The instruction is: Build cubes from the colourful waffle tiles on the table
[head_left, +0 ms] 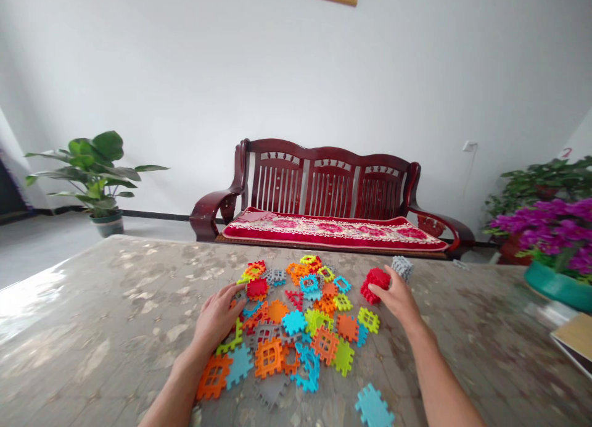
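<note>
Right-hand grip: the right hand (403, 296) is closed around a red block (375, 285), thumb in front and fingers behind; whether the block is lifted or resting cannot be told.
Left-hand grip: the left hand (219, 314) lies low over the pile's left edge, fingers loosely bent and slightly spread; whether they have hold of a piece cannot be told.
Tabletop: a patterned, shiny covering spreads across the tabletop (139, 297); if it is as slick as it looks, a push from either forearm could slide pieces toward an edge.
Settee: the dark wooden settee (328, 183) stands beyond the far edge; a piece knocked that way could drop out of reach.
Pile: notched pieces (295, 322) in orange, blue, green, red and grey overlap between the two hands; lifting one could drag its neighbours along, should their teeth catch.
Red block: to the right of the pile, in the right hand; too hard a squeeze could perhaps break it apart, if it is made of separate parts.
Grey block: the grey block (402, 268) sits just behind the right hand's fingers, where a backward swing could topple it.
Blue piece: one blue piece (374, 405) lies apart, near the right forearm; a dragging sleeve-side edge of that arm could shift it.
</note>
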Action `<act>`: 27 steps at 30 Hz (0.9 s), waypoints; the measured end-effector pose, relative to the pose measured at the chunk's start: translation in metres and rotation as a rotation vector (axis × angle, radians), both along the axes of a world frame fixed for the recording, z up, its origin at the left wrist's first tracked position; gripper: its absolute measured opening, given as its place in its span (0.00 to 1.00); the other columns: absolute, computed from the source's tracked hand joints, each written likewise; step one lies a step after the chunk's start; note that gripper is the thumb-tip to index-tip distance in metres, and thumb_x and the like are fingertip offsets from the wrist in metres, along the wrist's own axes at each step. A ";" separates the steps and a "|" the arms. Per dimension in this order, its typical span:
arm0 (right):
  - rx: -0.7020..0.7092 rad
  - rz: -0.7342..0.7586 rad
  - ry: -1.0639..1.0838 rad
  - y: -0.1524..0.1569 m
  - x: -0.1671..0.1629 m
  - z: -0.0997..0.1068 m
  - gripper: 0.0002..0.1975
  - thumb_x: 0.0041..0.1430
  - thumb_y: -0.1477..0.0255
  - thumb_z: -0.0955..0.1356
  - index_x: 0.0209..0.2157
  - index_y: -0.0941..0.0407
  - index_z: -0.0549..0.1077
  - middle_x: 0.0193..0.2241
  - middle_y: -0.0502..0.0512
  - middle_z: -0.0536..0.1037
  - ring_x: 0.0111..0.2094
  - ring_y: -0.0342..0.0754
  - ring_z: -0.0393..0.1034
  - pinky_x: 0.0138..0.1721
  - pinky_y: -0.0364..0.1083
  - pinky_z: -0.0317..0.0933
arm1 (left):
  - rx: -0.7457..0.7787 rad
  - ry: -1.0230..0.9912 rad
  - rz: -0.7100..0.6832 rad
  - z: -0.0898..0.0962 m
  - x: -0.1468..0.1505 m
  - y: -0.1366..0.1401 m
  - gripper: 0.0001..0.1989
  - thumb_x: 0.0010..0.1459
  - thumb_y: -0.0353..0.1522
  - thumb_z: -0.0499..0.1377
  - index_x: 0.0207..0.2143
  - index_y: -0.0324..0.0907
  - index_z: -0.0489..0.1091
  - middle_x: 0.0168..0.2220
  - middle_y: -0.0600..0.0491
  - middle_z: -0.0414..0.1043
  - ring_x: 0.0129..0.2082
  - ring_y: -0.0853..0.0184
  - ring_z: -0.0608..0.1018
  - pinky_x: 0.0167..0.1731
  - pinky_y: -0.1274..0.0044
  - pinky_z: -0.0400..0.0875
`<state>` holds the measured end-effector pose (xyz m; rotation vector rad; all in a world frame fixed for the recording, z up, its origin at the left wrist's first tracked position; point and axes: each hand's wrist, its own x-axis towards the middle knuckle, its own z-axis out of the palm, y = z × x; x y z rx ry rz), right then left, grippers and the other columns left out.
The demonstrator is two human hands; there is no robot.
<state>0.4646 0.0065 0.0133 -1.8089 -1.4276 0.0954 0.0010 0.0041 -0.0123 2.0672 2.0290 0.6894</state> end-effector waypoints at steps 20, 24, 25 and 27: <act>0.007 -0.052 -0.014 0.002 -0.015 -0.021 0.53 0.41 0.63 0.72 0.67 0.59 0.48 0.64 0.68 0.60 0.62 0.61 0.58 0.60 0.56 0.55 | 0.022 -0.014 0.015 0.001 0.001 -0.001 0.21 0.61 0.39 0.51 0.55 0.51 0.70 0.60 0.53 0.69 0.59 0.61 0.71 0.60 0.68 0.61; -0.048 -0.102 0.018 0.002 -0.016 -0.026 0.55 0.42 0.64 0.71 0.68 0.59 0.44 0.63 0.69 0.61 0.58 0.62 0.65 0.54 0.56 0.61 | 0.026 -0.017 0.009 0.000 0.001 -0.001 0.21 0.61 0.39 0.51 0.55 0.52 0.71 0.59 0.53 0.70 0.58 0.61 0.72 0.59 0.68 0.62; -0.065 -0.117 0.021 0.003 -0.015 -0.027 0.55 0.42 0.64 0.71 0.68 0.59 0.44 0.62 0.69 0.63 0.56 0.62 0.67 0.52 0.55 0.63 | 0.034 -0.018 0.007 -0.001 0.000 -0.001 0.21 0.60 0.39 0.51 0.55 0.52 0.71 0.59 0.53 0.70 0.58 0.61 0.72 0.59 0.69 0.62; -0.079 -0.143 0.019 0.004 -0.015 -0.029 0.54 0.42 0.64 0.71 0.68 0.59 0.45 0.59 0.69 0.67 0.52 0.63 0.71 0.49 0.55 0.65 | 0.043 -0.020 0.000 -0.002 -0.001 0.000 0.21 0.60 0.39 0.51 0.55 0.51 0.71 0.58 0.54 0.70 0.58 0.62 0.72 0.59 0.70 0.61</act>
